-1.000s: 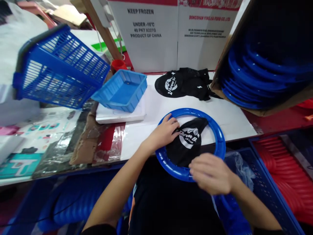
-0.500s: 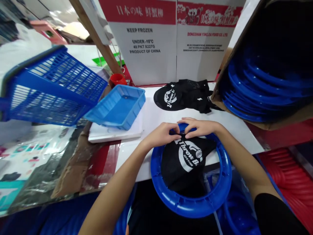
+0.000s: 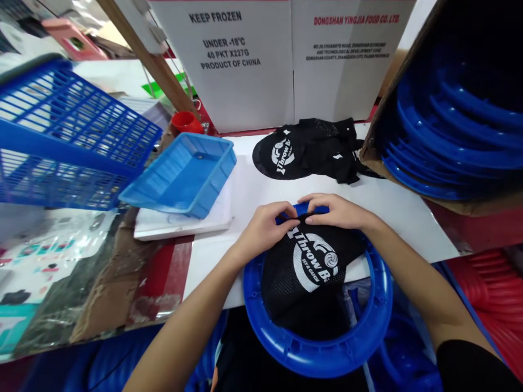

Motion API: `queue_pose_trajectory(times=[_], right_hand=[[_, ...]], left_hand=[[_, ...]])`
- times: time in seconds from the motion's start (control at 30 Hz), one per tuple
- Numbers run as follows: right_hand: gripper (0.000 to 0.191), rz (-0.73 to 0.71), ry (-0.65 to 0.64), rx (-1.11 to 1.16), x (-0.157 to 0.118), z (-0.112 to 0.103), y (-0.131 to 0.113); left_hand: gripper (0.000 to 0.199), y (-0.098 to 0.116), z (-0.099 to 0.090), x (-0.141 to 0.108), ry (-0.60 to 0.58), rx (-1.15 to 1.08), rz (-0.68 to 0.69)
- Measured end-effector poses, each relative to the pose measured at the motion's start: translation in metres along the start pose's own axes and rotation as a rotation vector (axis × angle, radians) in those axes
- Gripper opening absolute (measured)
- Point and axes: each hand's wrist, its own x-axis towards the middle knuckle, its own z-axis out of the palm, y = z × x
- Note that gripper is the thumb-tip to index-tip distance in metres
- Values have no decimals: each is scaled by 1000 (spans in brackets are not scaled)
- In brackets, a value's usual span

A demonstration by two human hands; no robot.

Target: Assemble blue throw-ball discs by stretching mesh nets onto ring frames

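A blue plastic ring (image 3: 318,356) lies tilted at the near edge of the white work surface, its near side over my lap. Across its opening hangs a black mesh cloth (image 3: 281,286) with a white "Throw Ba..." print, the last letters cut off by a fold. At the ring's far side, my left hand (image 3: 272,223) pinches the top edge of the cloth between thumb and fingers. Close beside it, my right hand (image 3: 337,212) grips the same edge, its fingers over the rim. The fingertips hide how cloth and ring meet there. More black mesh cloths (image 3: 281,155) lie overlapped beyond the hands.
On the left, a light-blue tray (image 3: 180,171) rests on a white block (image 3: 183,226), near a tilted blue basket (image 3: 73,136) and a red cup (image 3: 187,122). A carton (image 3: 408,98) of blue rings stands right. White boxes (image 3: 253,92) back the surface. Red rings (image 3: 486,294) lie lower right.
The camera view has tipped down and come closer. The mesh cloth is spread a little wider over the ring. Both hands stay at the far rim, with fingers slightly shifted.
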Motion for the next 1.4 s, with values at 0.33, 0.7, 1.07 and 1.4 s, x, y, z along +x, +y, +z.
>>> queue_pose_trajectory(times=[0.33,0.7,1.07,1.4], right_hand=[[8,3,155,24,5,4,2],[12,3,99,-3,10,0,-1],[9,17,106,-11,15,2,1],[10,-24,89,-130,17,3,4]], left_hand=[[7,-3,-4,1,4,53,-77],[32,-11,0,-3,-77,186,95],[31,-8,0,0,-73,181,8],[24,-8,-3,3,3,127,-29]])
